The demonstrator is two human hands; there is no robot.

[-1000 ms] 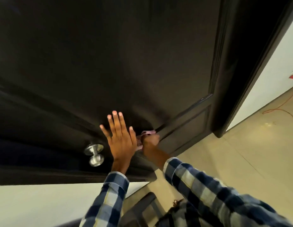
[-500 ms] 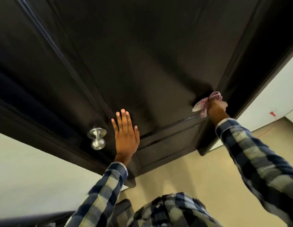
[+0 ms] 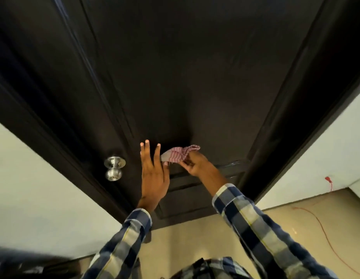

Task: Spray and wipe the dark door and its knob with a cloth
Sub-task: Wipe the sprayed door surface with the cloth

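Note:
The dark panelled door (image 3: 195, 67) fills the upper view. Its round silver knob (image 3: 114, 167) sits at the left edge of the door. My left hand (image 3: 154, 174) lies flat against the door just right of the knob, fingers spread and pointing up. My right hand (image 3: 197, 164) grips a pink-and-white checked cloth (image 3: 178, 155) and presses it on the lower part of the large panel, right beside my left fingers. No spray bottle is in view.
A dark door frame (image 3: 296, 127) runs down the right side. White walls (image 3: 34, 198) flank the door. The beige floor (image 3: 195, 238) carries a thin red cord (image 3: 324, 234) at the right. A dark object (image 3: 24, 264) lies at the bottom left.
My right hand has swept the cloth from the door's right edge back left to beside my left hand. My left hand stays flat on the door. The view has tilted.

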